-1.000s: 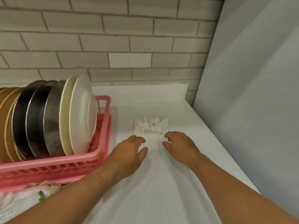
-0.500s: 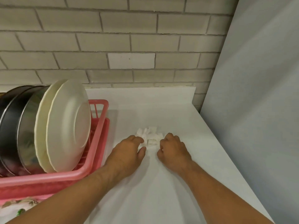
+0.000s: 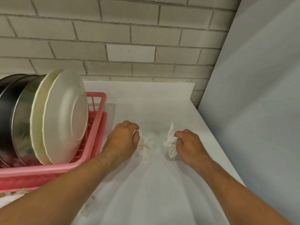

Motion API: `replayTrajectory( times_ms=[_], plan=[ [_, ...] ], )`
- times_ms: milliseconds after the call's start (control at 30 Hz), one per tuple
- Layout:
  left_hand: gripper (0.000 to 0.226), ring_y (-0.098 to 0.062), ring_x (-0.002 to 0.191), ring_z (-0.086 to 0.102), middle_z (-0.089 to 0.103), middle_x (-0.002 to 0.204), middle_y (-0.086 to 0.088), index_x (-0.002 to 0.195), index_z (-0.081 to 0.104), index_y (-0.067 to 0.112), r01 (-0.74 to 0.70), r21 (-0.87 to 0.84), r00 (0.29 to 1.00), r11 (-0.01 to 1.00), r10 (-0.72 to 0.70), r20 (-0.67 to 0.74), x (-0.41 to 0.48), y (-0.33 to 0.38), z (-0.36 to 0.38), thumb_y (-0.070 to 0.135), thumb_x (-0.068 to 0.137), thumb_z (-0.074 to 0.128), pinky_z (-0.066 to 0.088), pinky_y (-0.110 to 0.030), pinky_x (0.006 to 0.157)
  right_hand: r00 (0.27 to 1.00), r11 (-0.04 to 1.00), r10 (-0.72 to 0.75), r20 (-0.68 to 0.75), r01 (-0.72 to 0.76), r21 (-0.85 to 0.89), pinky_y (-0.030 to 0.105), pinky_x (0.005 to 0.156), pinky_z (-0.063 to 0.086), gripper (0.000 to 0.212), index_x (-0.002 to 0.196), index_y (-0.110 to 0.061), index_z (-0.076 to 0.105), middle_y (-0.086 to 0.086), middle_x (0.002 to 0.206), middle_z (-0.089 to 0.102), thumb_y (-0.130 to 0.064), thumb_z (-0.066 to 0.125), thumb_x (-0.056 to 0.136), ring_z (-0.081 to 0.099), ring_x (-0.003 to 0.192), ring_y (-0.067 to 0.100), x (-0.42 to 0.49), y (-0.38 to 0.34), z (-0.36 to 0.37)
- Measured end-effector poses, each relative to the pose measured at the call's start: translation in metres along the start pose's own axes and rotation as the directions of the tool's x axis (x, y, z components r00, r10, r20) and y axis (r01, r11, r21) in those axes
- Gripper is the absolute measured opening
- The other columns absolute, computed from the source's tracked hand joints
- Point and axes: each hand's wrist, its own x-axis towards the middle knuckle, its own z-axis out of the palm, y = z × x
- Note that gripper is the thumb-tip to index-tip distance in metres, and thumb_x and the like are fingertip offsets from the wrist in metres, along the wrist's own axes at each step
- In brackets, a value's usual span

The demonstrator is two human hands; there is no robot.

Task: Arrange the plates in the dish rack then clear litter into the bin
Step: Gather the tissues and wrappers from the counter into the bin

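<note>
Curling our left hand (image 3: 123, 142) and right hand (image 3: 190, 146) round the tissue scraps (image 3: 170, 142) on the surface (image 3: 162, 192), we gather litter for the bin, since the plates (image 3: 65, 116) already stand in the rack (image 3: 95, 127) at nine o'clock.

No text, label, brand, number or sign can be read anywhere in the head view.
</note>
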Motion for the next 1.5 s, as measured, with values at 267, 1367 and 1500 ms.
replayTrajectory(
  times_ms=[267, 1367, 1500],
  plan=[
    [0.043, -0.021, 0.112, 0.049, 0.053, 0.125, 0.000, 0.129, 0.051, 0.019, -0.177, 0.262, 0.965, 0.949, 0.115, 0.234, -0.008, 0.023, 0.017, 0.044, 0.096, 0.041, 0.041, -0.031, 0.091, 0.996, 0.997, 0.078, 0.048, -0.078, 0.010, 0.027, 0.063, 0.044, 0.035, 0.068, -0.021, 0.049, 0.002, 0.085, 0.059, -0.048, 0.051, 0.091, 0.058, 0.075, 0.017, -0.005, -0.002, 0.006],
    [0.030, -0.008, 0.087, 0.051, 0.048, 0.099, 0.011, 0.096, 0.053, 0.028, 0.167, -0.116, 0.956, 0.979, -0.132, 0.264, -0.016, 0.015, -0.038, 0.049, 0.081, 0.068, 0.039, -0.017, 0.065, 0.992, 0.974, 0.045, 0.115, -0.069, 0.216, 0.028, 0.076, 0.050, 0.021, 0.090, -0.023, 0.070, -0.005, 0.093, 0.068, -0.039, 0.057, 0.095, 0.061, 0.084, 0.014, 0.003, -0.025, 0.036],
    [0.016, -0.011, 0.088, 0.059, 0.057, 0.102, 0.003, 0.100, 0.061, 0.023, 0.107, -0.017, 0.961, 0.994, -0.099, 0.257, -0.032, 0.011, -0.033, 0.012, 0.091, 0.053, 0.047, -0.017, 0.070, 0.990, 0.989, 0.003, 0.139, -0.023, 0.144, 0.032, 0.082, 0.052, 0.022, 0.094, -0.021, 0.070, -0.001, 0.098, 0.069, -0.035, 0.053, 0.097, 0.063, 0.089, 0.019, 0.016, -0.037, 0.040]
  ],
)
